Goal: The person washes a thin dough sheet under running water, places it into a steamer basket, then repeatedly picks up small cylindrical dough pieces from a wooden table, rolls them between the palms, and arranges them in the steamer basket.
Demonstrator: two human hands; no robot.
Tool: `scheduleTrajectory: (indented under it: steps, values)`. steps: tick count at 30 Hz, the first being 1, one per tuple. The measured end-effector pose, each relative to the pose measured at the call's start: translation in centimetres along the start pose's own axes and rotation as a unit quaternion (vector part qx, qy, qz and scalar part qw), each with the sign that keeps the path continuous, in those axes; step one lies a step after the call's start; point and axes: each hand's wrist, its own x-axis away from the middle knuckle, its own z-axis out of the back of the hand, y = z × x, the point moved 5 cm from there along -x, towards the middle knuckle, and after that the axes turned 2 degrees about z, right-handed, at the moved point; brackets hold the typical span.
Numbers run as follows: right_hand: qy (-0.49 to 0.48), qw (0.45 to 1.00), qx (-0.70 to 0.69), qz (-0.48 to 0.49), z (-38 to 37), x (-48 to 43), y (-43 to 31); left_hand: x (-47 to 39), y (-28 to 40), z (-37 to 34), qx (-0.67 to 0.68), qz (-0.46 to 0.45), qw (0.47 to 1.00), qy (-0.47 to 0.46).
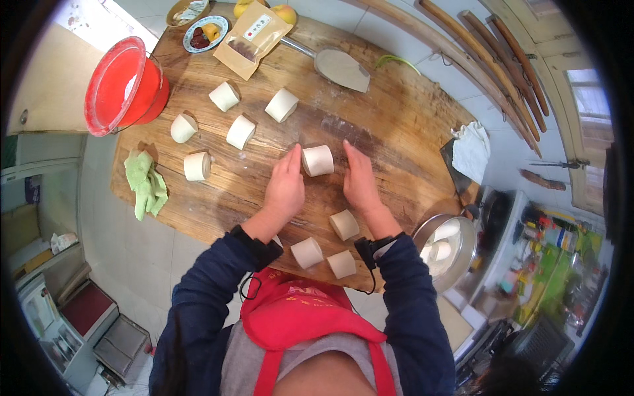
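Note:
A cut cylinder of pale dough [318, 161] sits on the wooden tabletop [237, 198] between my two upright, flat hands. My left hand [286, 180] is right beside its left end; whether it touches is hard to tell. A small gap separates my right hand [360, 178] from the dough's other side. Neither hand grips anything. Close to my body lie three more dough pieces, one of them [344, 225] near my right wrist. Farther off to the left are several others, including a cylinder [241, 132] and a rounded end piece [184, 128].
A red bucket [148, 94] and a green cloth [145, 183] occupy the left side. Behind are a paper pouch [252, 39], a small plate [188, 42] and a metal scoop [342, 67]. At right, a metal pan [470, 257] holds dough pieces; a white cloth [470, 151] lies at the corner.

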Motion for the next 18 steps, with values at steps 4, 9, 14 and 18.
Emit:
scheduleTrajectory:
  steps: [4, 9, 14, 18]
  values:
    - [-0.006, 0.999, 0.053, 0.012, -1.8, 1.0, -0.3, 0.7, 1.3, -1.8, -0.023, 0.035, 0.999, 0.032]
    - [-0.019, 0.994, 0.105, 0.023, -2.8, 0.6, -0.2, 0.2, 1.1, -3.1, -0.081, 0.046, 0.993, 0.066]
    - [-0.02, 0.991, 0.124, 0.041, -3.0, 0.4, -0.3, 0.5, 0.7, -3.8, -0.115, 0.041, 0.989, 0.087]
    - [-0.021, 0.986, 0.153, 0.055, -3.1, 0.3, -0.4, 0.4, 0.8, -4.0, -0.149, 0.024, 0.983, 0.106]
